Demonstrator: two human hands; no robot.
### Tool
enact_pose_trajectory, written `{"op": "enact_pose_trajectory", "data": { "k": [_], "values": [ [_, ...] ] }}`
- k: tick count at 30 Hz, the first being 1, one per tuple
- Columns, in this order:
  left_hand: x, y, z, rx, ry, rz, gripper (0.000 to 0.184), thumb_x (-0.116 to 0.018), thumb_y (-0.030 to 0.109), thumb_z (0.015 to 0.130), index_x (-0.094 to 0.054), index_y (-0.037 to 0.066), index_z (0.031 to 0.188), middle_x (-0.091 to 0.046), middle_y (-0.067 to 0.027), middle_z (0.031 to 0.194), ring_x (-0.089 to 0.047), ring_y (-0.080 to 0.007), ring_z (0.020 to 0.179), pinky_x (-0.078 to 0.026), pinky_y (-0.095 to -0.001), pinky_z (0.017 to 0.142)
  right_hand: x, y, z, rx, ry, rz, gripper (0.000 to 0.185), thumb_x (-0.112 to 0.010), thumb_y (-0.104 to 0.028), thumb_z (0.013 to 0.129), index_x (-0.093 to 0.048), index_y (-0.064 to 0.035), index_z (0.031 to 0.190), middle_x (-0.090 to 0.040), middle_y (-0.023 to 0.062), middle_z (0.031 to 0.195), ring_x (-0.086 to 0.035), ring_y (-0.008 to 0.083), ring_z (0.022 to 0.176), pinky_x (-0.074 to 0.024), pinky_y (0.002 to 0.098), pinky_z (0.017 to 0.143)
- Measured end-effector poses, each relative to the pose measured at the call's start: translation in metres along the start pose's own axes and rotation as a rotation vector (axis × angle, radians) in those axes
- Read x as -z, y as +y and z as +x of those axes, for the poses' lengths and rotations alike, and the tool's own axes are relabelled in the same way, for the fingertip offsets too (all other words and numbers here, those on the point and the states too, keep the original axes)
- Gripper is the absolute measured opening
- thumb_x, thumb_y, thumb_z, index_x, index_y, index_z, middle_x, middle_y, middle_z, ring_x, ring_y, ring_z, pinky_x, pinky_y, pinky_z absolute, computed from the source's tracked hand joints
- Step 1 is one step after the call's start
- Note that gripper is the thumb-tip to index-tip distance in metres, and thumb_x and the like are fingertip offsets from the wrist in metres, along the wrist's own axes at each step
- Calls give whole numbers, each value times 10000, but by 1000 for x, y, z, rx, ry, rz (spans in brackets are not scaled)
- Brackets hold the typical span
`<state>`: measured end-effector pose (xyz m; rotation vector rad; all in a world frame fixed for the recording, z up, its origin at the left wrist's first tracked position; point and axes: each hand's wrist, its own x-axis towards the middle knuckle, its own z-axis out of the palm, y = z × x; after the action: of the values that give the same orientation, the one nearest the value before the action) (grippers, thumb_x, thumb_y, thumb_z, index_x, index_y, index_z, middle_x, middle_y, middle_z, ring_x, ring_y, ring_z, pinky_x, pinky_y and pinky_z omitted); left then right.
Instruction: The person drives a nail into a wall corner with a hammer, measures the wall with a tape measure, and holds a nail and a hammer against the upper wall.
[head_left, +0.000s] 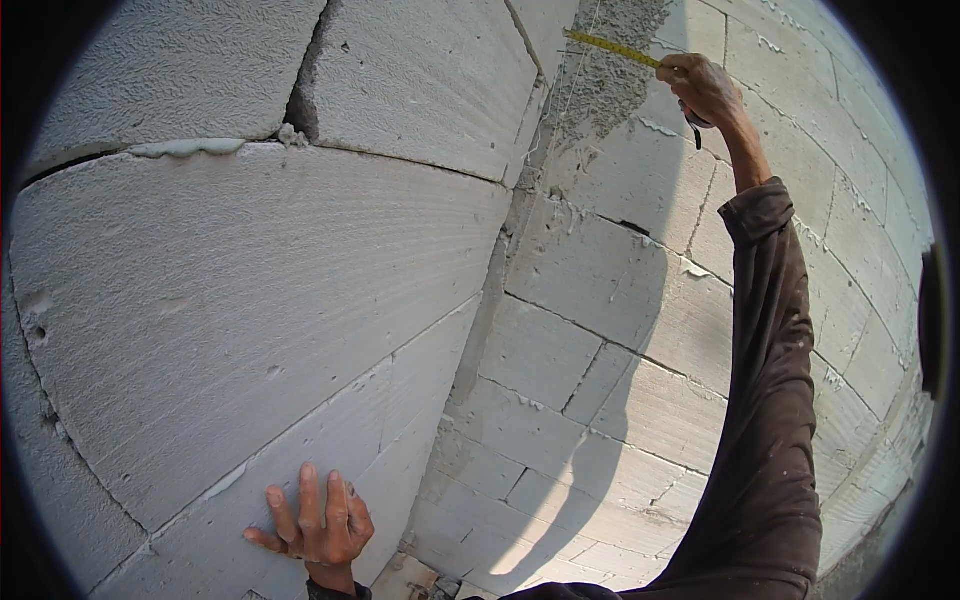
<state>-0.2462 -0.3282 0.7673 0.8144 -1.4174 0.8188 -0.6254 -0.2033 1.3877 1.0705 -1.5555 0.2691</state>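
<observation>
My right hand (700,88), at the upper right, is closed around a tape measure. Its yellow blade (612,47) extends leftward from my fingers across rough grey mortar (600,95) toward the corner of the two walls. Part of the tape's case and a black strap (697,136) show below my palm. Low in the view, my left hand (322,522) lies with fingers spread against the left wall of pale blocks (270,290) and holds nothing.
The right wall (560,345) of pale blocks meets the left one in a vertical corner joint (480,320). Thin strings hang near the corner at the top. Rubble (415,580) lies at the corner's foot. Shadows fall across the right wall.
</observation>
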Motion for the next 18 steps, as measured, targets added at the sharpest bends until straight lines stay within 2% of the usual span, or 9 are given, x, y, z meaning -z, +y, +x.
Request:
{"op": "enact_pose_trajectory", "data": {
  "k": [18],
  "values": [
    [-1, 0, 0, -3, 6, -20, 133, -699, 247, 878, -754, 249, 999, -665, -42, 1394, -296, -361, 1572, 106, -671, 1273, -6, 4, 2, -10, -9, -16, 302, -596, -348, 1012, -787, -224, 1211, -714, 9, 719, -695, 133, 656, -556, 378, 703]
  ]
}}
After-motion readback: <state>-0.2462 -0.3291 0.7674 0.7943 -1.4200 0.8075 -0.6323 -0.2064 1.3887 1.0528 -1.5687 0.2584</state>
